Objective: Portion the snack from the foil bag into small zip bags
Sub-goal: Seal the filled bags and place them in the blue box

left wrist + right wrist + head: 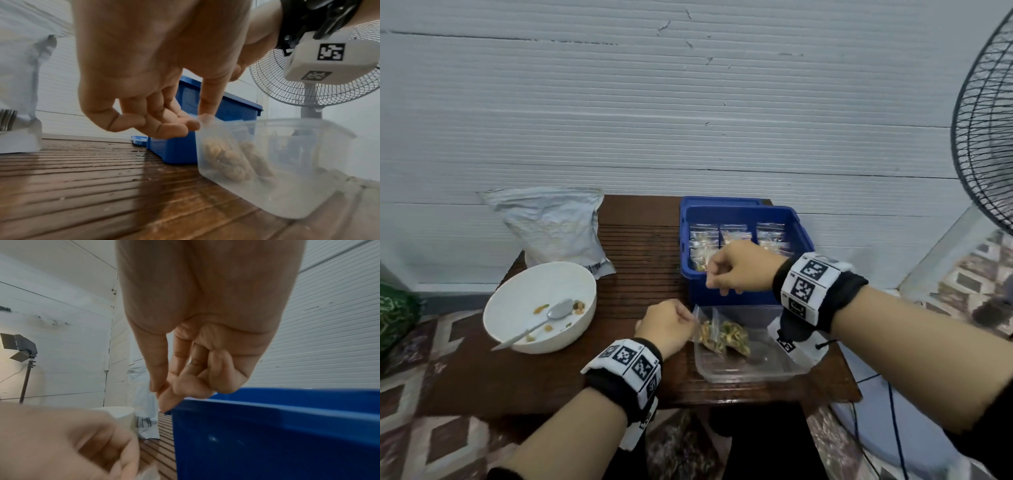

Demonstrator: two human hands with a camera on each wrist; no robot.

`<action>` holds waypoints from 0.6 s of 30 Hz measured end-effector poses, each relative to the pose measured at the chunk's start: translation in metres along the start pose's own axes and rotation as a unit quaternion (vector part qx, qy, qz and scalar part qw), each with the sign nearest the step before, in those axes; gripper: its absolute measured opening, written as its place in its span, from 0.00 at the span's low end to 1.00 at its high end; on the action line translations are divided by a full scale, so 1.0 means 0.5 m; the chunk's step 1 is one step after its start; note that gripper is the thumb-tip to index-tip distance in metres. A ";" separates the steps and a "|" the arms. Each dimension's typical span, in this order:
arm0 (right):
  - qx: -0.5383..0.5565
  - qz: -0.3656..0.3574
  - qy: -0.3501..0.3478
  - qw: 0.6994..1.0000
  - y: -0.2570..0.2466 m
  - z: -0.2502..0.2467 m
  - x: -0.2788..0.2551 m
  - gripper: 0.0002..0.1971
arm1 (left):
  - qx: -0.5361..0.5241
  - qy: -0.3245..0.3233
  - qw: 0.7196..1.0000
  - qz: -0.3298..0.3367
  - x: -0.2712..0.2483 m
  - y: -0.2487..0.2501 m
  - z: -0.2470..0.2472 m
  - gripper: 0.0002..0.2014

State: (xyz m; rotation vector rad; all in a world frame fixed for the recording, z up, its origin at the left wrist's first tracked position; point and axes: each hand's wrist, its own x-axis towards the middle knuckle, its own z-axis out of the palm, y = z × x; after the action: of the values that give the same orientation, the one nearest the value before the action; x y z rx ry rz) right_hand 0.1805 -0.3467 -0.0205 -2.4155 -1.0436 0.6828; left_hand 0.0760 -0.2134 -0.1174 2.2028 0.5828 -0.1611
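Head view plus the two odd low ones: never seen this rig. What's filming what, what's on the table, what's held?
There is no robot here: a person wears one camera on the head and one on each wrist, on black bands with white tag blocks. The wide picture looks down from the head; the other two look along each hand.

On the brown slatted wooden table stand a crumpled silver foil bag, a white bowl with a spoon and a few crumbs, a blue plastic bin of filled small zip bags, and a clear plastic tray.

The left hand pinches the top of a clear zip bag of snack resting in the tray. The right hand hangs over the bin's front edge, fingers curled; I see nothing in it.
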 end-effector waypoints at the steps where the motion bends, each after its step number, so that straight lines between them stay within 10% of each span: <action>1: 0.001 -0.001 0.005 1.000 0.003 0.011 -0.006 0.05 | 0.000 0.011 1.000 0.008 -0.004 0.002 -0.001 0.07; 8: -0.060 0.006 0.062 0.996 0.015 0.068 -0.028 0.18 | 0.021 0.032 0.996 0.082 -0.029 0.026 -0.022 0.05; 18: 0.000 -0.013 0.141 0.990 0.011 0.047 -0.041 0.02 | 0.012 0.051 0.988 0.149 -0.043 0.054 -0.074 0.08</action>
State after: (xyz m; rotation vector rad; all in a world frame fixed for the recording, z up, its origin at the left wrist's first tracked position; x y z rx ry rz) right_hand 0.1574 -0.3614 -0.0366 -2.4059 -0.9551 0.3187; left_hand 0.0666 -0.2075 -0.0679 2.3022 0.3012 0.1013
